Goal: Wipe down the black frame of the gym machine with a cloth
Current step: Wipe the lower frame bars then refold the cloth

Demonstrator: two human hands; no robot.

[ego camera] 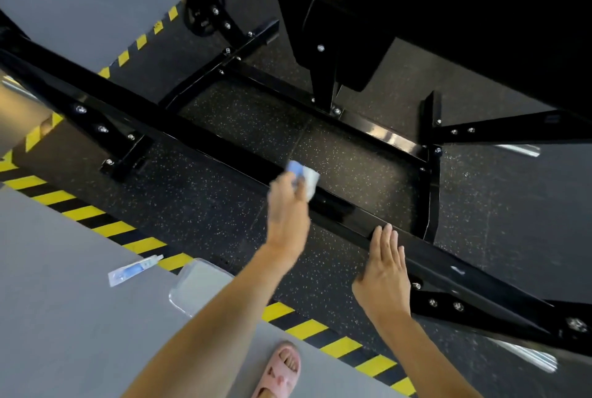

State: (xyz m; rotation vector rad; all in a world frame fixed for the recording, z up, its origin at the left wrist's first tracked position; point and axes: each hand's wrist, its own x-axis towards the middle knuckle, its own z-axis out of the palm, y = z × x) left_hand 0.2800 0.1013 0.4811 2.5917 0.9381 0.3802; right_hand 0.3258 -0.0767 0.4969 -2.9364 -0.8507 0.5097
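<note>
Two hands are in view. The left hand (288, 212), blurred, has its fingers (301, 187) curled round one small blue-and-white cloth (304, 176), pinching it at the far edge of the long black frame (192, 139) beam. Whether the cloth presses on the metal cannot be told. The right hand (384, 269) holds nothing: its fingers (386, 239) are straight and close together, laid flat on the top face of the same beam, lower down its length and well apart from the cloth. That beam runs slantwise from upper left to lower right, with shorter black bars bolted to it and crossing behind it, over a dark speckled floor mat (224, 212). Yellow-and-black hazard tape (83, 213) edges the mat. On the grey floor (64, 317) beside the tape lie one white-and-blue tube (136, 269), its print too blurred to read, and one shallow clear plastic tray (179, 296); whether it holds anything cannot be told. One pink slipper (282, 372) shows at the bottom edge.
</note>
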